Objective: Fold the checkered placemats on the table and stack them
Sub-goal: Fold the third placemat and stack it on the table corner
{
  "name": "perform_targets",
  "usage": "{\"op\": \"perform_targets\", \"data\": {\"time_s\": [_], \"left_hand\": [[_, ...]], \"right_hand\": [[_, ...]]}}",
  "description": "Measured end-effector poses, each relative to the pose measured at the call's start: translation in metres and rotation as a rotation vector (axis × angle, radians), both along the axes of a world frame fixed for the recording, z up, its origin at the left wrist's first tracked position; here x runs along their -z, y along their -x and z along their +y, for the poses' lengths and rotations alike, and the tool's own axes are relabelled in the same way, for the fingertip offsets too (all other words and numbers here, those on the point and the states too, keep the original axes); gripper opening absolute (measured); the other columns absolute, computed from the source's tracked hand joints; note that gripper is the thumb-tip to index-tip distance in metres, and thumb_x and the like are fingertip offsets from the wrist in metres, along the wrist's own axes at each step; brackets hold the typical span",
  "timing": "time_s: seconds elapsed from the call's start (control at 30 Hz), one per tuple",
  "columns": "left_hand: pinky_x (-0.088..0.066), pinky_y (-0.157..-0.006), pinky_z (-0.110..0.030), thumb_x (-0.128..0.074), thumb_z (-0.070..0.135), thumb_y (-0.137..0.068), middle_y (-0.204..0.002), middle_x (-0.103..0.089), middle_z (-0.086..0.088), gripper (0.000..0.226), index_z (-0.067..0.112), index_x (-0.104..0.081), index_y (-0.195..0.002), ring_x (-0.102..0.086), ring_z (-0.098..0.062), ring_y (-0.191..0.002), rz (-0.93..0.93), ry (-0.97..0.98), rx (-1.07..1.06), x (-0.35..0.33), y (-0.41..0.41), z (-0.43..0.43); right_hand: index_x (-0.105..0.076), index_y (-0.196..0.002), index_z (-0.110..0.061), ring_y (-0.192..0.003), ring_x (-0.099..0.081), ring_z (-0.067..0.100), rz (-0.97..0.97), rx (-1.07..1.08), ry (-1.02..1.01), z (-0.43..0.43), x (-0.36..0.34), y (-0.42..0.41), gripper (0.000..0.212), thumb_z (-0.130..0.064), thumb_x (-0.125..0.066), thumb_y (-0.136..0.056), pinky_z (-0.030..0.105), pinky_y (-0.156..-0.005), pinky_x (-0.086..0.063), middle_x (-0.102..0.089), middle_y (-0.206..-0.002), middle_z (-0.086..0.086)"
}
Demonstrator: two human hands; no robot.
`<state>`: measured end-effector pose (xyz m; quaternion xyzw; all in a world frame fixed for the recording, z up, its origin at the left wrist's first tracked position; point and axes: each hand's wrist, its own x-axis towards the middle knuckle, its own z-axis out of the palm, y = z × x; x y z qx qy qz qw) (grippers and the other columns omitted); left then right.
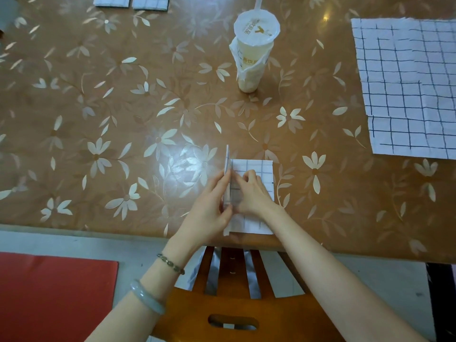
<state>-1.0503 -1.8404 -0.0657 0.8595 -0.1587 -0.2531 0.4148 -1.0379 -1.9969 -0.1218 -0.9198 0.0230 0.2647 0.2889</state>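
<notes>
**Desk:** What have you got on the head camera?

**Operator:** I'm looking down at a brown table covered in a pale leaf-and-flower pattern (98, 99). Right at its near edge lies the small white placemat with thin dark grid lines (256, 169), folded down to a narrow rectangle. Its left flap stands up on edge, nearly vertical.

**Desk:** And the hands?

**Operator:** The left hand (209, 213) is pinching that raised flap, fingers closed on it from the left side. The right hand (251, 193) lies on the flat part just beside the crease, fingertips pressing down, not closed around anything. The two hands almost touch across the fold. On the left wrist I see a beaded bracelet (171, 264) and a pale green bangle (146, 296).

**Desk:** Any other mats?

**Operator:** A large unfolded white checkered cloth (407, 90) lies flat at the far right, running out of frame, well apart from the hands. Two small folded checkered pieces (132, 1) sit side by side at the far top edge, partly cut off.

**Desk:** Anything else on the table?

**Operator:** A tall sealed drink cup with a straw (254, 48), standing upright mid-table. Below the table edge, an orange wooden chair back (229, 304) and a red sheet (54, 292) on the floor at left.
</notes>
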Motion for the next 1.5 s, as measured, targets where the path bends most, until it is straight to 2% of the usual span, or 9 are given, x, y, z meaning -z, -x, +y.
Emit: {"op": "perform_targets", "data": {"time_s": [0.1, 0.27, 0.57, 0.8, 0.9, 0.97, 1.07, 1.17, 1.5], "left_hand": [[-0.051, -0.075, -0.03, -0.054, 0.007, -0.089, -0.154, -0.013, 0.013, 0.08, 0.026, -0.011, -0.153, -0.058, -0.007, -0.072, -0.006, -0.081, 0.042, 0.001, 0.006, -0.024], [-0.052, -0.072, -0.039, -0.051, 0.012, -0.089, -0.159, -0.002, 0.009, 0.082, 0.025, -0.002, -0.154, -0.061, -0.023, -0.078, -0.014, -0.15, 0.134, 0.014, 0.013, -0.06], [-0.051, -0.074, -0.045, -0.052, 0.007, -0.088, -0.161, -0.002, -0.005, 0.081, 0.014, -0.004, -0.153, -0.061, -0.033, -0.081, -0.015, -0.19, 0.218, 0.055, 0.013, -0.094], [-0.035, -0.106, -0.031, -0.05, 0.038, -0.096, -0.16, -0.015, 0.0, 0.078, 0.023, -0.001, -0.154, -0.032, -0.015, -0.139, 0.037, -0.022, 0.157, 0.053, 0.013, -0.092], [-0.033, -0.105, -0.033, -0.035, 0.041, -0.099, -0.151, -0.038, -0.008, 0.06, 0.01, -0.028, -0.149, -0.044, -0.026, -0.13, -0.292, -0.178, 0.059, 0.053, 0.003, -0.072], [-0.036, -0.103, -0.041, -0.029, 0.037, -0.097, -0.149, -0.041, -0.012, 0.058, 0.005, -0.037, -0.145, -0.044, -0.031, -0.128, -0.484, -0.378, 0.021, 0.063, -0.009, -0.059], [-0.016, -0.117, -0.047, -0.024, 0.036, -0.098, -0.155, -0.029, -0.015, 0.06, 0.003, -0.031, -0.148, -0.024, -0.03, -0.144, -0.541, -0.544, 0.116, 0.08, -0.021, -0.052], [-0.004, -0.119, -0.047, -0.011, 0.045, -0.101, -0.156, -0.027, -0.015, 0.066, 0.003, -0.027, -0.149, -0.017, -0.026, -0.146, -0.505, -0.606, 0.224, 0.097, -0.026, -0.05], [-0.004, -0.118, -0.049, -0.017, 0.056, -0.097, -0.159, -0.015, -0.01, 0.075, 0.006, -0.016, -0.152, -0.008, -0.021, -0.148, -0.49, -0.621, 0.251, 0.106, -0.029, -0.046]], "right_hand": [[-0.034, -0.144, -0.023, -0.102, -0.046, 0.018, 0.005, 0.313, -0.256, -0.022, -0.002, 0.005, 0.071, -0.014, -0.066, -0.081, 0.033, -0.095, -0.043, -0.037, -0.112, 0.0], [-0.059, -0.124, -0.01, -0.088, -0.055, 0.017, -0.168, 0.666, -0.137, -0.061, 0.001, 0.022, 0.039, -0.003, -0.051, -0.087, 0.025, -0.084, -0.044, -0.052, -0.106, 0.005], [-0.068, -0.109, -0.014, -0.103, -0.055, 0.019, -0.054, 0.763, -0.368, -0.067, 0.003, 0.025, 0.031, -0.005, -0.047, -0.088, 0.031, -0.093, -0.044, -0.056, -0.11, 0.008], [-0.06, -0.123, -0.013, -0.111, -0.054, 0.017, -0.005, 0.777, -0.39, -0.071, 0.005, 0.026, 0.035, -0.009, -0.047, -0.091, 0.029, -0.098, -0.043, -0.055, -0.121, 0.003], [-0.063, -0.118, -0.013, -0.105, -0.059, 0.018, -0.124, 0.848, -0.363, -0.073, 0.004, 0.029, 0.03, -0.011, -0.046, -0.093, 0.03, -0.095, -0.047, -0.058, -0.113, -0.001], [-0.063, -0.116, -0.009, -0.105, -0.056, 0.015, -0.361, 0.73, -0.181, -0.07, 0.001, 0.031, 0.03, -0.007, -0.045, -0.093, 0.022, -0.092, -0.046, -0.058, -0.113, 0.004], [-0.05, -0.131, -0.001, -0.133, -0.038, 0.028, -0.547, 0.29, 0.081, -0.057, 0.01, 0.026, 0.04, -0.012, -0.039, -0.094, 0.039, -0.112, -0.032, -0.046, -0.14, 0.016], [-0.029, -0.144, 0.0, -0.144, -0.018, 0.028, -0.437, 0.017, 0.277, -0.05, 0.028, 0.02, 0.058, -0.034, -0.024, -0.097, 0.041, -0.118, -0.012, -0.025, -0.153, 0.017], [-0.002, -0.149, -0.007, -0.146, 0.006, 0.021, -0.257, -0.119, 0.497, -0.058, 0.047, 0.018, 0.072, -0.052, -0.005, -0.094, 0.045, -0.116, 0.012, 0.001, -0.159, 0.01]]}}
